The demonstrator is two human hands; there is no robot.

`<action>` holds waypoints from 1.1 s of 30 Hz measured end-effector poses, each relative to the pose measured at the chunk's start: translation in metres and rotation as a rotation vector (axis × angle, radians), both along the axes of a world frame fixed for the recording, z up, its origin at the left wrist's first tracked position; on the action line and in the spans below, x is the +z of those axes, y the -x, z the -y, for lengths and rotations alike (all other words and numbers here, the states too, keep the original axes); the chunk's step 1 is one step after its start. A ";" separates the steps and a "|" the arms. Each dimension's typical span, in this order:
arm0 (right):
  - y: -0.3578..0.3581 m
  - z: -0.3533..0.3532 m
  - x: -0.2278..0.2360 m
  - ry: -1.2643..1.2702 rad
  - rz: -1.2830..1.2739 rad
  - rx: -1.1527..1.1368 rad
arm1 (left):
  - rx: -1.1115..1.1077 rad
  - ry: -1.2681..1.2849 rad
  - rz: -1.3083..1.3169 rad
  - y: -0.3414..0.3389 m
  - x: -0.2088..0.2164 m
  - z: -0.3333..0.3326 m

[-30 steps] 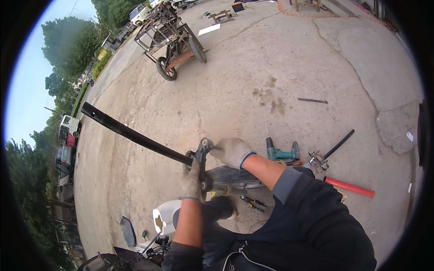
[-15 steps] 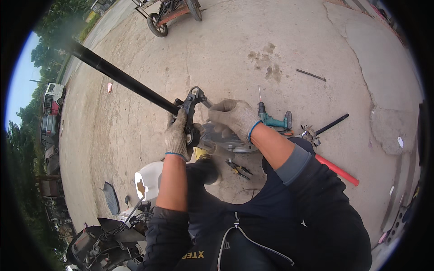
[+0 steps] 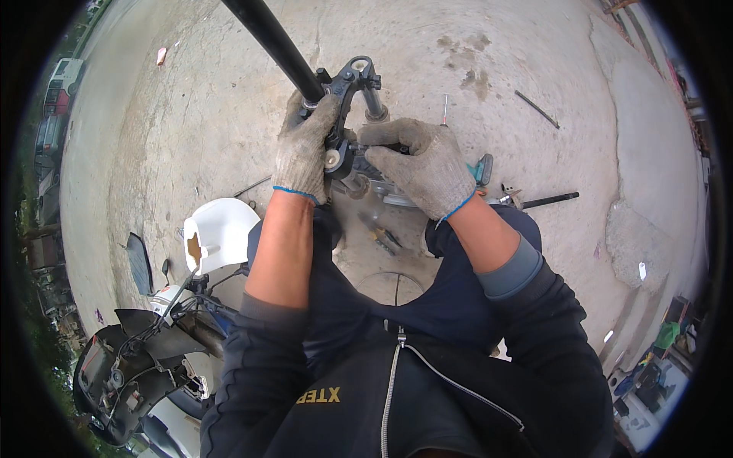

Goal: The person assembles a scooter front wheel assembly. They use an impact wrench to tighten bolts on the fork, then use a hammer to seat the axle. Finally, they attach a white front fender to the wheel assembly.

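Observation:
A motorcycle front fork stands between my knees, with a black fork yoke [image 3: 350,91] at its top and a long black tube [image 3: 279,49] rising from the yoke toward the upper left. Wrapped round the yoke at the foot of that tube is my left hand [image 3: 301,156], in a grey knitted work glove. My right hand [image 3: 424,164], gloved alike, is beside the yoke's right side, thumb and forefinger pinched together. Whatever may be between those fingers is too small to make out. A silver fork leg [image 3: 374,105] shows under the yoke's far end.
Pliers [image 3: 382,238] lie on the concrete between my legs. To the right are a partly hidden teal power drill [image 3: 483,169], a black rod [image 3: 551,200] and a thin bar [image 3: 537,109]. A white motorcycle fender [image 3: 220,233] and a partly dismantled motorcycle [image 3: 130,374] are at left.
The view has shifted, so the fork and both hands appear higher. My right hand has moved from the yoke's far end down along its right side. My left hand keeps its hold.

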State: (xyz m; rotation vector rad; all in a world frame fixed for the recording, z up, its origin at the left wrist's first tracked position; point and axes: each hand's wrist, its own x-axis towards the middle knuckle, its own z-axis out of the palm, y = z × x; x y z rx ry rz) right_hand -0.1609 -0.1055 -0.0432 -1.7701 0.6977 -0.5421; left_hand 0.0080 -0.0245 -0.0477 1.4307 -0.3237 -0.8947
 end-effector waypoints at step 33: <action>-0.019 -0.006 0.009 0.225 -0.193 0.041 | 0.016 0.039 0.109 -0.009 -0.014 0.007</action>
